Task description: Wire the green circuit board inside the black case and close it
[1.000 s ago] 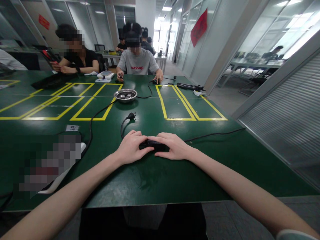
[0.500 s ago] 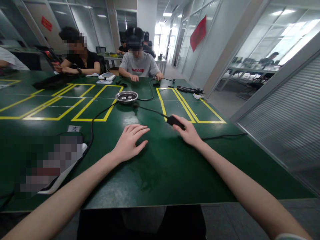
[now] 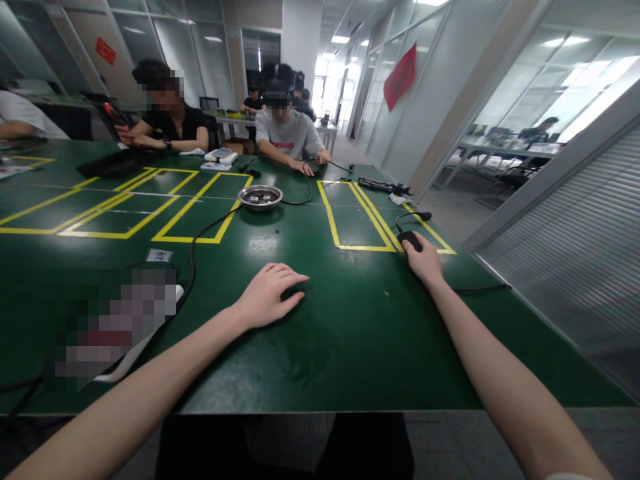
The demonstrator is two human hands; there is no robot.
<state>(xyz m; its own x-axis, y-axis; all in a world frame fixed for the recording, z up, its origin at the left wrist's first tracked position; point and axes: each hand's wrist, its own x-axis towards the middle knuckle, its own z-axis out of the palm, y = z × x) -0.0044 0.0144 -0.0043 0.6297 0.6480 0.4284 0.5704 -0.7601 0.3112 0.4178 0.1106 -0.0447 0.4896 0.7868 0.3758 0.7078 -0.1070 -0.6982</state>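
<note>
Two bare hands are showing well apart over the green table [image 3: 325, 353]. The right hand [image 3: 426, 261] is gripping a black adapter [image 3: 411, 241], thumb and fingers pressing around it — a short cord [image 3: 397, 221] is curving from the far end to a black plug [image 3: 425, 216] lying just beyond. The adapter is sitting at the yellow tape [image 3: 364, 249] on the right side of the table, though whether it is touching the surface is looking unclear. The left hand [image 3: 267, 295] is lying on or just above the table nearer the middle, thumb and fingers standing apart — a dark, indistinct patch [image 3: 291, 292] is showing between them. Beyond it, a metal bowl [image 3: 261, 208] is holding small metallic parts [image 3: 263, 199], and a co-worker in a grey shirt [image 3: 291, 135] is leaning over the far side
</note>
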